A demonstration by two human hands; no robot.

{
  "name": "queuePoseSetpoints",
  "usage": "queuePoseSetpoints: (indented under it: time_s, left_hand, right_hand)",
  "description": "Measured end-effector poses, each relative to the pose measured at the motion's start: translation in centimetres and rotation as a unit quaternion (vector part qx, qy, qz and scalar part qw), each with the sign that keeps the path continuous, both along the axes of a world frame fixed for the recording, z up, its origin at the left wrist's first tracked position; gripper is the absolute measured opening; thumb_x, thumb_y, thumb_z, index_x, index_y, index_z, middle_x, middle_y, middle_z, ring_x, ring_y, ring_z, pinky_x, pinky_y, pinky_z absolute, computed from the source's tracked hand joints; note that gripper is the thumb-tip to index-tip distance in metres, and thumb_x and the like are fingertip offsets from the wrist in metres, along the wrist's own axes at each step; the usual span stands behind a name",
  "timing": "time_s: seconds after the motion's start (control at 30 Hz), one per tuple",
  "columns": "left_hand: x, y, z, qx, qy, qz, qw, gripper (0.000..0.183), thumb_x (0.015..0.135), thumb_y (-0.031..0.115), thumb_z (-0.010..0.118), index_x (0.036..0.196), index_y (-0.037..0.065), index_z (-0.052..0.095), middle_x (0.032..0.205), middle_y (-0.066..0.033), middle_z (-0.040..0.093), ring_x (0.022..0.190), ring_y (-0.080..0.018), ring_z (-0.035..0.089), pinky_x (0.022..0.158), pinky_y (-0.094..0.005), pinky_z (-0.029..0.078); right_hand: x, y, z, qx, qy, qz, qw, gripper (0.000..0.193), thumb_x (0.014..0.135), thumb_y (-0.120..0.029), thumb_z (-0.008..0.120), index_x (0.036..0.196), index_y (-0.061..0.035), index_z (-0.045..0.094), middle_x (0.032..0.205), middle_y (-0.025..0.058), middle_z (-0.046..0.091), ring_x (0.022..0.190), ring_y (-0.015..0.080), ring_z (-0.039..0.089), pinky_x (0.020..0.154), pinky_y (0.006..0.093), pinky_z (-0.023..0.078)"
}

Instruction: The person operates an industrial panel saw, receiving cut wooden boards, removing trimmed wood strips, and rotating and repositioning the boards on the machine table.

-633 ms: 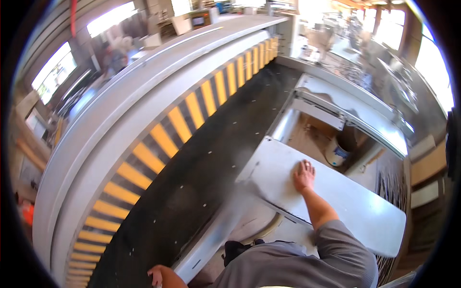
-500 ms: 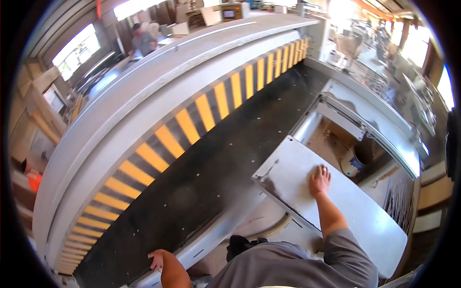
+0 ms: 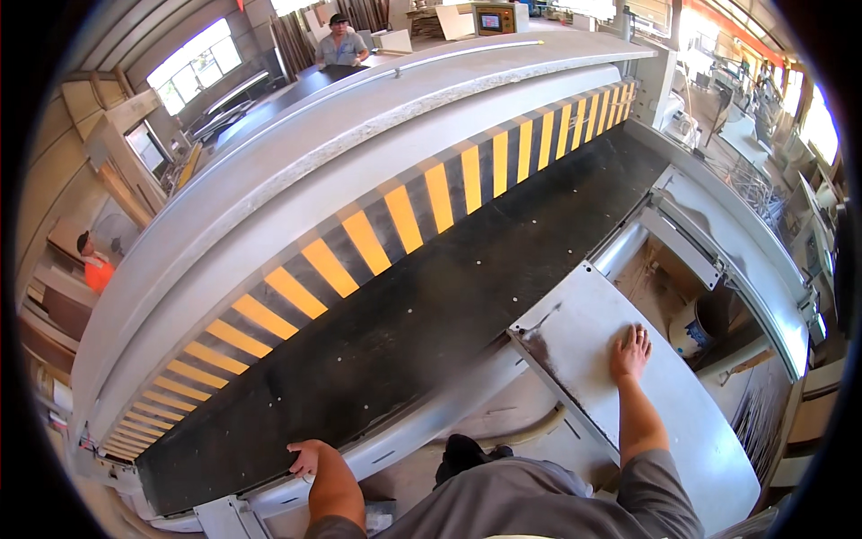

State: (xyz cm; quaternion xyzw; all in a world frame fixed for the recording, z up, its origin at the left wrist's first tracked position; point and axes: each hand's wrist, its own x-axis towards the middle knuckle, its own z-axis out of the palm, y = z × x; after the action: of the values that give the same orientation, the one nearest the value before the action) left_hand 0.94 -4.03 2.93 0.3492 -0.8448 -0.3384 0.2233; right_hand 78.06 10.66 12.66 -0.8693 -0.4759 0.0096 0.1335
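My right hand (image 3: 631,354) lies flat on a grey metal support table (image 3: 673,395), its fingers stretched out. At the near left, my left hand (image 3: 306,457) is over the front edge of a long black machine bed (image 3: 431,310). Its fingers are partly spread, and I see nothing in them; whether it touches the bed is hard to tell. Behind the bed runs a large machine beam (image 3: 314,148) with a yellow-and-black striped guard (image 3: 364,241) along its lower side.
A person (image 3: 341,45) in a cap stands beyond the beam at a dark panel (image 3: 310,83). Another person (image 3: 94,265) in orange is at the far left. A white bucket (image 3: 690,328) sits beneath the right-hand frame (image 3: 736,260). At the back is a control box (image 3: 494,20).
My view has swung, so the machine sits farther right and the far-left person shows more fully. My right hand stays on the support table; my left remains by the bed's front edge.
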Motion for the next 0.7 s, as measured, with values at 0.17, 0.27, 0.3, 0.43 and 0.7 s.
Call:
queuePoseSetpoints:
  time_s: [0.17,0.27,0.3,0.43,0.7]
  left_hand:
    - [-0.7,0.2,-0.7,0.017,0.02,0.003,1.0,0.088,0.096,0.068,0.049,0.154,0.003,0.037,0.162,-0.026,0.031,0.126,-0.0529,0.053,0.102,-0.0608,0.045]
    - [-0.9,0.0,-1.1,-0.006,0.019,0.011,1.0,0.088,0.096,0.068,0.049,0.154,0.003,0.037,0.161,-0.0263,0.033,0.127,-0.0521,0.054,0.102,-0.0602,0.045]
    - [-0.8,0.0,-1.2,-0.011,0.012,0.007,1.0,0.088,0.096,0.068,0.049,0.154,0.003,0.037,0.16,-0.0262,0.034,0.127,-0.0518,0.054,0.102,-0.0601,0.045]
    - [-1.0,0.0,-1.5,-0.027,0.01,0.008,1.0,0.089,0.096,0.069,0.049,0.154,0.004,0.037,0.16,-0.0254,0.036,0.126,-0.0507,0.055,0.102,-0.0598,0.045]
    - [-0.3,0.3,-0.6,-0.034,-0.011,0.003,0.999,0.084,0.098,0.067,0.049,0.152,0.003,0.039,0.16,-0.0246,0.036,0.127,-0.0502,0.054,0.101,-0.0587,0.046]
  right_hand:
    - [0.0,-0.2,-0.3,-0.007,-0.011,-0.008,1.0,0.06,0.101,-0.035,0.052,0.154,-0.009,0.044,0.165,0.0091,0.035,0.157,0.026,0.023,0.128,0.046,0.013]
    - [-0.3,-0.2,0.4,-0.009,-0.004,-0.002,1.0,0.06,0.101,-0.033,0.052,0.154,-0.0078,0.041,0.165,0.0112,0.035,0.156,0.0284,0.023,0.128,0.0464,0.014]
    - [-0.5,-0.2,0.7,-0.015,0.006,0.001,1.0,0.061,0.101,-0.032,0.051,0.155,-0.0066,0.039,0.165,0.0135,0.034,0.156,0.0309,0.023,0.128,0.0469,0.014]
    - [0.0,0.0,-0.2,-0.011,-0.003,-0.008,1.0,0.061,0.102,-0.035,0.052,0.156,-0.0093,0.042,0.166,0.0077,0.034,0.157,0.0252,0.022,0.128,0.0453,0.013]
    - [0.5,0.0,-0.6,-0.018,-0.01,-0.007,1.0,0.06,0.102,-0.035,0.051,0.156,-0.0094,0.042,0.167,0.0072,0.033,0.157,0.0255,0.022,0.128,0.0443,0.013]
